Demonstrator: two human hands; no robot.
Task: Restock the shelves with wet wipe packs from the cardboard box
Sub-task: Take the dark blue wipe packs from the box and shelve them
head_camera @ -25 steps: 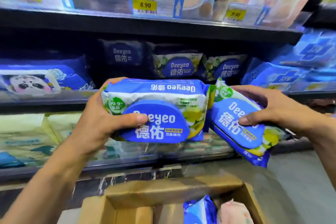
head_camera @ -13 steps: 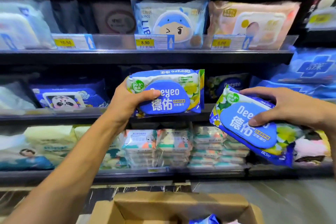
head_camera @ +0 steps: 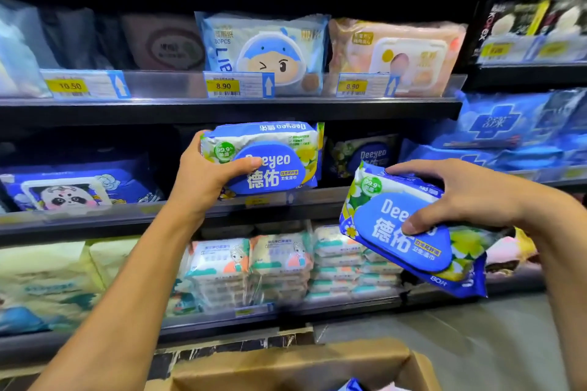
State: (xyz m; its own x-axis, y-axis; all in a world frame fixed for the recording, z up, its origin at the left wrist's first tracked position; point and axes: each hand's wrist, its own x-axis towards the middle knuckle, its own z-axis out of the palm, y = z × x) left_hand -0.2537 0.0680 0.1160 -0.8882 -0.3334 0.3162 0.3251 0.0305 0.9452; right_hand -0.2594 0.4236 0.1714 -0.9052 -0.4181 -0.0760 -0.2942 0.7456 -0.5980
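Nearest, at the bottom edge, the open brown cardboard box (head_camera: 298, 365) shows its flaps. Above it to the right, the right hand (head_camera: 460, 197) grips a blue Deeyeo wet wipe pack with a blue plastic lid (head_camera: 409, 232), tilted and held in the air in front of the shelves. Farther in, the left hand (head_camera: 206, 178) clasps a second, matching blue wet wipe pack (head_camera: 270, 159), held upright at the front edge of the dark middle shelf (head_camera: 95, 216), beside another Deeyeo pack (head_camera: 365, 155) already standing there.
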